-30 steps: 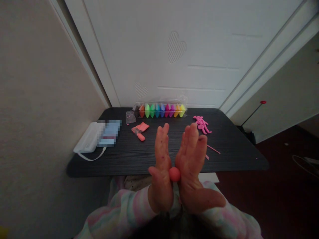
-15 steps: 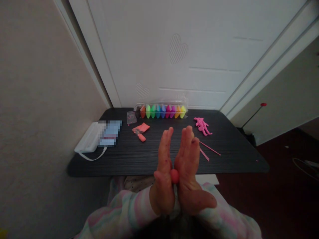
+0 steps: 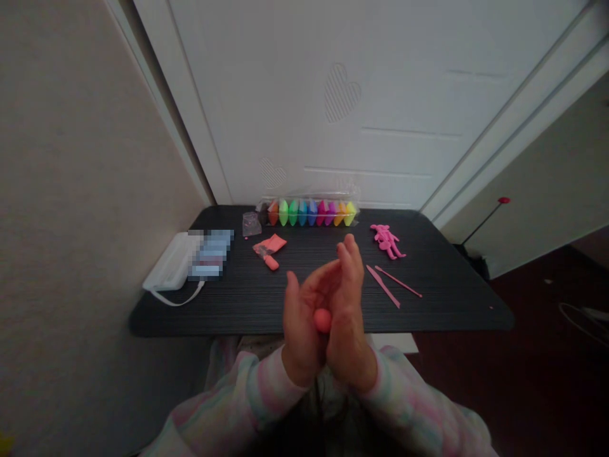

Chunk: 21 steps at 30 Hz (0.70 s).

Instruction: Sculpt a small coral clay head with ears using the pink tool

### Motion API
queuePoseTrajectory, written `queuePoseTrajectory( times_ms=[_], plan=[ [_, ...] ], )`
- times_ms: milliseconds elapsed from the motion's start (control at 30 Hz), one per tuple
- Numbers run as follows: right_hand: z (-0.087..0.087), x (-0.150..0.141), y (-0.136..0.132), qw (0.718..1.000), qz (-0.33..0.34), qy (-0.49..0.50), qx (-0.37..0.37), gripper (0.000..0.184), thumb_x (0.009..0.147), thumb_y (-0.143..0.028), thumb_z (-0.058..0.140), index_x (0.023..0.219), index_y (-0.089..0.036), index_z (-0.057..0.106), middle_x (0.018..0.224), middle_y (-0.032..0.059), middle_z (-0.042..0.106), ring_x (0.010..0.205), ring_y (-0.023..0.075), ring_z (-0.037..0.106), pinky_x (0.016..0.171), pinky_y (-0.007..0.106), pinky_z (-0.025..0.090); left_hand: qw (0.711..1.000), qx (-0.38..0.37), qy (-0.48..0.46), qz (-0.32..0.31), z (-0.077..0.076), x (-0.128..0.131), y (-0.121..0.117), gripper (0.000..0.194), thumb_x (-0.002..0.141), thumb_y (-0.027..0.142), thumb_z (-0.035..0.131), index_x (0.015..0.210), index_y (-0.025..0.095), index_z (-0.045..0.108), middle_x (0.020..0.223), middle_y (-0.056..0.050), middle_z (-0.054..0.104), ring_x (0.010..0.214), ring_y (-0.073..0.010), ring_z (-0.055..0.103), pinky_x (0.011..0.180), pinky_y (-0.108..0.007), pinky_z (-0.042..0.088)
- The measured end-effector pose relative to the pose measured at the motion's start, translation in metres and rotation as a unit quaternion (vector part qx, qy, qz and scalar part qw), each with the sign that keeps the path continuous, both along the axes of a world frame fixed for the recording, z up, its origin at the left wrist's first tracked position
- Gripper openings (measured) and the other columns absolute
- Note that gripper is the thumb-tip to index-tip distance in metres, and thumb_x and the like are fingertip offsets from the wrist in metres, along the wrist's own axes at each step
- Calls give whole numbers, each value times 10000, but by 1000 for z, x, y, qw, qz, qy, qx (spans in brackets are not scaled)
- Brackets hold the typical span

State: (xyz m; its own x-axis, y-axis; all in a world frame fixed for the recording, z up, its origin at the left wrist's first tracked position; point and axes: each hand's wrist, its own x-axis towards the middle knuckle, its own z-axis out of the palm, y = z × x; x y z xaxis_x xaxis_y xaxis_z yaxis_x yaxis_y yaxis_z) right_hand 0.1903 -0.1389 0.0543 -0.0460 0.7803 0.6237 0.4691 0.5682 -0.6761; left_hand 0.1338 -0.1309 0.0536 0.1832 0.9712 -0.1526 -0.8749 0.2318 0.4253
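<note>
A small coral-red clay ball (image 3: 323,320) sits between my two palms, just above the table's front edge. My left hand (image 3: 304,324) is cupped around the ball's left side, its thumb pointing up. Against the ball's other side stands my right hand (image 3: 348,317), edge toward me, with its fingers stretched forward and close together. The fingertips of both hands meet or overlap beyond the ball. Right of my hands lie a pink clay knife (image 3: 383,287) and a thin pink stick tool (image 3: 398,281).
On the dark table (image 3: 228,311) stands a row of colourful clay packs (image 3: 307,213) at the back. An opened coral clay packet (image 3: 271,247) and a clear cup (image 3: 251,223) lie left. Pink figure-shaped pieces (image 3: 387,241) lie right. A white case (image 3: 174,261) with a strap is far left.
My hands have shifted slightly left and turned. The left one has gone from flat to cupped around the ball, and the right has swung left, uncovering the pink knife.
</note>
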Motion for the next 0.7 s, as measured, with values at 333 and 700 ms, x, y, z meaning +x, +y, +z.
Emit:
queuePoseTrajectory(
  times_ms=[333,700],
  plan=[
    [-10,27,-3,999,14,-22,26,292,745,-219,498,1035,-257,489,1110,46,475,1086,224,414,961,483,255,994,-61,-84,-15,3,-17,18,475,793,461,308,788,106,623,760,-88,654,814,-179,600,828,-309,422],
    [-15,32,3,989,35,-144,-9,272,693,-264,574,957,-248,512,1004,28,564,1029,212,460,993,461,141,996,7,10,-89,-2,-22,20,451,791,465,329,1018,144,549,1064,-88,581,1066,-202,467,929,-327,318]
  ],
)
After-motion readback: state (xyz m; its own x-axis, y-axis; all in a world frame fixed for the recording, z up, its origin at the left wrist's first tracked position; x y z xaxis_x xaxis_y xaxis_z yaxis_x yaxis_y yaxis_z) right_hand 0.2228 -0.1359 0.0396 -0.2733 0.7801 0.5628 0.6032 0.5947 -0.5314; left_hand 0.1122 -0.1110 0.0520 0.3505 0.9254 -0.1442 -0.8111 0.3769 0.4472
